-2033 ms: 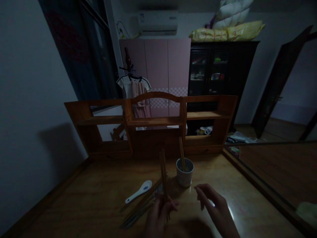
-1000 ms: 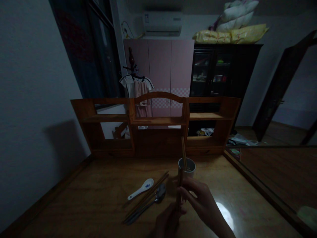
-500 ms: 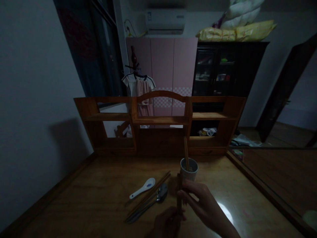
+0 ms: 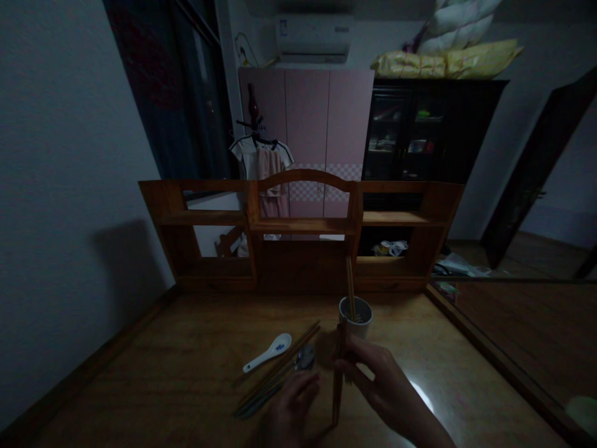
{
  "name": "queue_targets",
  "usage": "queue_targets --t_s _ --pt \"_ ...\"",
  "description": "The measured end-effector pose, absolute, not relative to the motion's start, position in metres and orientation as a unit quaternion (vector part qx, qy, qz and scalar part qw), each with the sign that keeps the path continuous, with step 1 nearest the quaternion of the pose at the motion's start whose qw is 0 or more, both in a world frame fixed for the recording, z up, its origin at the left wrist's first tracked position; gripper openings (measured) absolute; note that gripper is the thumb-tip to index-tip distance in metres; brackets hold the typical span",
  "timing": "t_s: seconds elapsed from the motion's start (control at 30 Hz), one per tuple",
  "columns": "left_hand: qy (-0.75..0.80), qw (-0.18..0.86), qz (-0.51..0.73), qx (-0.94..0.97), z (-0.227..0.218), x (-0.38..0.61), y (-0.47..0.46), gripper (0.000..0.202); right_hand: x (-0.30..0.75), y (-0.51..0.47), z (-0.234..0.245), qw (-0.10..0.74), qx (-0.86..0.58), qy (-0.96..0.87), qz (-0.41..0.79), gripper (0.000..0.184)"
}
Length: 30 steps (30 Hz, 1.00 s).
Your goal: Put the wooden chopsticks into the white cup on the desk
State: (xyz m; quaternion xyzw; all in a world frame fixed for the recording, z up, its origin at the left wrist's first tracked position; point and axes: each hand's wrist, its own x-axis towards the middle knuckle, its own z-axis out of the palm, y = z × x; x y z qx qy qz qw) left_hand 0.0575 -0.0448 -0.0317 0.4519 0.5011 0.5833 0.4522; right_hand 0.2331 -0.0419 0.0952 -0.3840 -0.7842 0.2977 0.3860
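Observation:
My right hand is closed around a pair of brown chopsticks, held nearly upright just in front of a pale cup. Other chopsticks stand inside that cup, which has small holes in its bottom. My left hand, a little blurred, hovers left of the held chopsticks, its fingers loosely curved and holding nothing I can see. It partly covers a metal spoon. Beside this lie more chopsticks and a white spoon with a blue pattern.
A wooden shelf unit rises along the table's back edge. The wooden tabletop meets a wall on the left and has a raised rim on the right. Light reflects off the table near my right forearm.
My left hand has let go of the chopsticks' lower end and shifted left, over the metal spoon's handle. My right hand still holds the chopsticks, nearly in place.

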Motion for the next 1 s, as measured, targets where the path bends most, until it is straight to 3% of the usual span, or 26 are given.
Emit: queue_targets --t_s 0.13,0.3,0.77,1.0 --pt "0.585 0.389 0.596 0.389 -0.029 0.020 -0.040 0.042 0.235 -0.043 0.095 0.388 -0.389 -0.781 0.297 0.008" --pt "0.612 0.433 0.585 0.310 -0.035 -0.001 -0.042 0.054 0.235 -0.042 0.094 0.395 -0.396 -0.774 0.297 0.010" --pt "0.635 0.416 0.550 0.347 -0.020 0.001 -0.044 0.066 0.236 -0.043 0.092 0.399 -0.406 -0.770 0.289 0.012" --pt "0.664 0.357 0.579 0.311 -0.009 -0.027 -0.044 0.063 0.238 -0.045 0.089 0.396 -0.412 -0.768 0.290 0.014"
